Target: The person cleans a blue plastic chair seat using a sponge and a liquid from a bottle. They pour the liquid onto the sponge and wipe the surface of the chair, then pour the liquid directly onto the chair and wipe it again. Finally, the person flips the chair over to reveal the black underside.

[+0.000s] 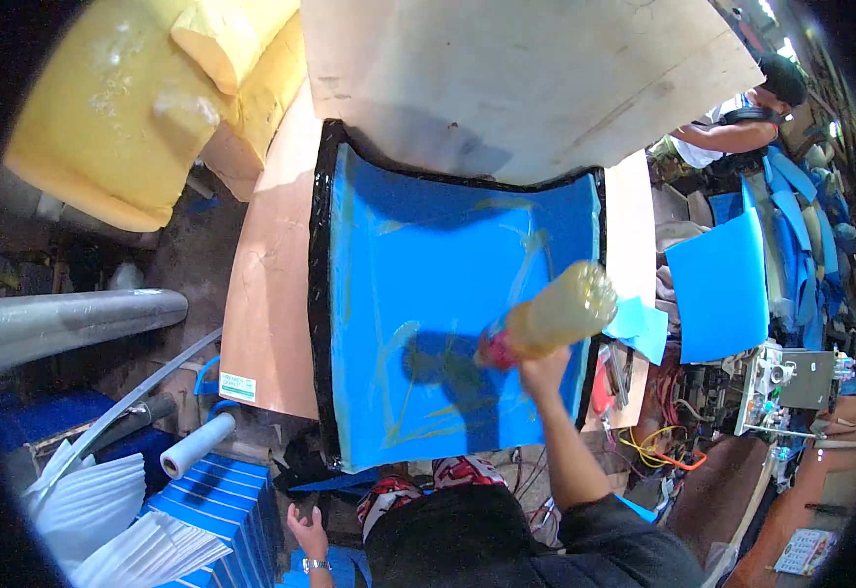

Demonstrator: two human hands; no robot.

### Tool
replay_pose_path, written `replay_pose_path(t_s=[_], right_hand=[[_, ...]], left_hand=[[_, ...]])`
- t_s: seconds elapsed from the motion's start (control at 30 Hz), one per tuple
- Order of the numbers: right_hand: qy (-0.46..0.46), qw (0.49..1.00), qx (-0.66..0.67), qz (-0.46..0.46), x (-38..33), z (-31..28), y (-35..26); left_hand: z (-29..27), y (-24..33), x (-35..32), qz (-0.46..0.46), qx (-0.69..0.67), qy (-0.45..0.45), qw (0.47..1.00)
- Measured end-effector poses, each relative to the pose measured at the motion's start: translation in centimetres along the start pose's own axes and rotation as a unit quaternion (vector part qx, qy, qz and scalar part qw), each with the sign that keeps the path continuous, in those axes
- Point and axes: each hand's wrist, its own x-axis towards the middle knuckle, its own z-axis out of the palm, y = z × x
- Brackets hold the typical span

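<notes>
My right hand [544, 370] grips a clear plastic bottle [567, 306] of yellowish liquid near its reddish end. The bottle is tilted, its ribbed base up to the right and its reddish end down to the left. Below it lies a bright blue sheet [428, 284] with black-edged sides, curving up at the far end. Yellowish, glossy streaks run near the sheet's edges, and the bottle's shadow falls on it. Low at the left, my left hand [308, 534] is held away from the sheet, fingers apart and nothing in them. A watch circles that wrist.
A wooden board [266, 294] lies under the blue sheet; a pale panel [526, 78] stands beyond. Yellow foam blocks [104, 108] fill the far left, above a grey roll [85, 318]. At right are light blue scraps [639, 325], tools [604, 387] and a seated person [732, 132].
</notes>
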Motion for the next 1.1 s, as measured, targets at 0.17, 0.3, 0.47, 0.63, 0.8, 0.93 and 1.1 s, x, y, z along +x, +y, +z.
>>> replay_pose_path(t_s=[0.17,0.3,0.47,0.63,0.8,0.93,1.1], right_hand=[[0.083,0.988,0.107,-0.075,8.1,7.8,-1.8],[0.297,0.923,0.238,0.052,18.9,10.3,-4.2],[0.112,0.919,0.369,0.088,5.1,12.9,-10.0],[-0.005,0.987,0.115,-0.113,10.1,8.7,-4.7],[0.202,0.956,0.211,0.022,17.6,6.6,-4.8],[0.228,0.869,0.439,-0.022,21.2,12.9,-9.2],[0.281,0.809,0.516,-0.004,21.8,18.0,-13.1]], left_hand=[[-2.3,-0.2,0.5,0.018,0.013,-0.001,1.000],[-4.8,1.2,0.8,0.028,0.027,0.029,0.999],[-4.5,-3.1,-0.1,0.000,0.056,0.017,0.998],[-4.1,-1.9,0.6,0.018,-0.003,0.013,1.000],[-4.3,-3.5,-1.0,0.056,0.026,0.030,0.998],[-5.9,0.1,-3.4,-0.037,0.097,0.000,0.995],[-6.5,-2.8,-3.3,-0.013,0.034,0.031,0.999]])
